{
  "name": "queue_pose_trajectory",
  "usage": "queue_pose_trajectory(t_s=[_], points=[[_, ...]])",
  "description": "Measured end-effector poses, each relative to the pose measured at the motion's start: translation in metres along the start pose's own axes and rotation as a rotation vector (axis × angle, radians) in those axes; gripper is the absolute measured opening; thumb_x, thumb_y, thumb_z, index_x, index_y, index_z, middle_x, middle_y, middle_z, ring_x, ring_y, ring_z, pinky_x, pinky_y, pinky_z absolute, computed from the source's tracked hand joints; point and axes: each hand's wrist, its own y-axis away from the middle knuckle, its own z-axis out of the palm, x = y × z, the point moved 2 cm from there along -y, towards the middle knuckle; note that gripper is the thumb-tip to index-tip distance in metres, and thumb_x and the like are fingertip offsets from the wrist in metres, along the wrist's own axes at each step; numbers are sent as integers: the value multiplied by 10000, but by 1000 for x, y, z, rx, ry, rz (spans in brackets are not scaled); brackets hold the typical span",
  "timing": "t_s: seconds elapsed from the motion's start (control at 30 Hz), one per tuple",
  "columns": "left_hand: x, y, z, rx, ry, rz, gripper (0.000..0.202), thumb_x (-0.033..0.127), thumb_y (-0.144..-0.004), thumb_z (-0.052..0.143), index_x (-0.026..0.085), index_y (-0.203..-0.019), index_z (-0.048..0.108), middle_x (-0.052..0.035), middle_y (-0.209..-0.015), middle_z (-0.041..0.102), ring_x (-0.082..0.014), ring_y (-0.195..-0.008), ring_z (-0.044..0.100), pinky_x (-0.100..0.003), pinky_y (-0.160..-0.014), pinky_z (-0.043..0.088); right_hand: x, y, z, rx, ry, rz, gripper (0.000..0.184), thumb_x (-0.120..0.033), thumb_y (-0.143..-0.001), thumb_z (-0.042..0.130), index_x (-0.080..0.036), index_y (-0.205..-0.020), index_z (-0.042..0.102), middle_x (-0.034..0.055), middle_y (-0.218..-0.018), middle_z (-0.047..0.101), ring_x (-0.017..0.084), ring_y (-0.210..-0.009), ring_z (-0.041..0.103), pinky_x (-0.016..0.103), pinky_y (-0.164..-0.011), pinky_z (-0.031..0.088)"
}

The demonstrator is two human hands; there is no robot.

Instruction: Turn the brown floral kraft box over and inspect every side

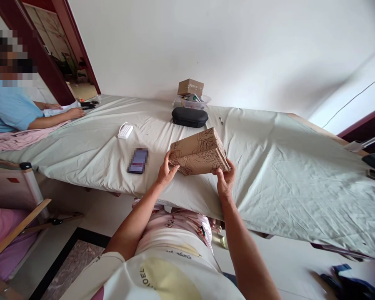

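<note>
A brown cardboard box (195, 155) with dark scribbled lines on its faces is held tilted over the near part of the table. My left hand (166, 170) grips its left end, thumb on the near side. At the opposite end, my right hand (225, 178) has its thumb on the near lower edge and its fingers around the right corner. The undersides of both grips are hidden. Left of the box lies a phone (138, 161). Just beyond the box sits a black zippered case (189, 117).
A light green cloth covers the table (284, 175). Toward the wall stand a clear plastic container (206, 101) and a smaller cardboard box (190, 87). A white device (125, 131) lies left. Another person (12, 102) in blue sits at the far left, hands on paper.
</note>
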Motion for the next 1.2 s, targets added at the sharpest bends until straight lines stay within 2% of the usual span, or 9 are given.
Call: queue_pose_trajectory(t_s=[0.07,0.2,0.3,0.5,0.63,0.8,0.97,1.07,1.2], points=[[-2,0,2,7,94,-86,871,481,-1004,674,191,-1686,216,-184,-1436,674,-260,-1223,735,-402,-1035,617,0,2,1,-5,6,51,649,-642,-912,674,-260,-1409,509,82,-1107,690,224,-866,681,389,-764,607],[-5,-2,0,9,90,-167,589,473,-974,716,181,-1452,533,-158,-1287,751,-262,-1147,761,-411,-1019,614,5,3,4,-79,109,83,589,-691,-864,714,-246,-1225,576,15,-833,669,215,-749,644,365,-695,564],[-6,-4,-4,20,-1,-153,500,444,-940,758,188,-1345,613,-172,-1311,737,-296,-1226,723,-465,-1098,568,9,3,5,-158,261,82,535,-753,-863,680,-249,-1031,623,11,-750,653,212,-705,618,362,-687,535],[-7,-5,-3,-9,-12,-64,844,388,-829,861,237,-1557,460,-150,-1534,597,-312,-1469,553,-495,-1250,450,9,1,4,-223,437,15,600,-831,-878,573,-248,-735,572,33,-734,640,214,-735,599,352,-717,516],[-4,-4,-3,3,-21,-52,969,366,-785,897,225,-1603,397,-161,-1578,553,-323,-1516,507,-479,-1268,433,5,0,5,-189,420,-14,547,-775,-897,598,-251,-747,555,36,-744,621,222,-754,589,388,-758,528],[1,-1,-5,17,52,-25,988,534,-899,790,221,-1676,266,-181,-1598,521,-312,-1491,531,-455,-1214,481,-3,2,0,-108,333,-34,472,-698,-942,598,-234,-1011,647,78,-884,697,251,-805,636,447,-795,559],[-1,1,-7,57,69,-7,846,686,-956,656,205,-1609,415,-174,-1512,588,-296,-1377,614,-409,-1128,540,-11,5,-5,-63,274,-50,492,-668,-1000,478,-222,-1091,663,107,-987,734,290,-916,694,482,-862,569],[-2,1,-8,66,40,-25,789,666,-972,647,206,-1583,455,-176,-1526,586,-312,-1405,591,-426,-1129,538,-13,5,-4,-61,241,-54,543,-719,-977,480,-216,-1069,663,104,-959,733,284,-894,696,453,-834,573],[-4,0,-7,90,27,-37,773,635,-1003,607,219,-1618,394,-180,-1621,503,-316,-1468,541,-459,-1177,505,-17,6,0,-148,127,-6,557,-744,-969,494,-232,-1077,688,25,-757,687,225,-738,673,400,-793,571]])
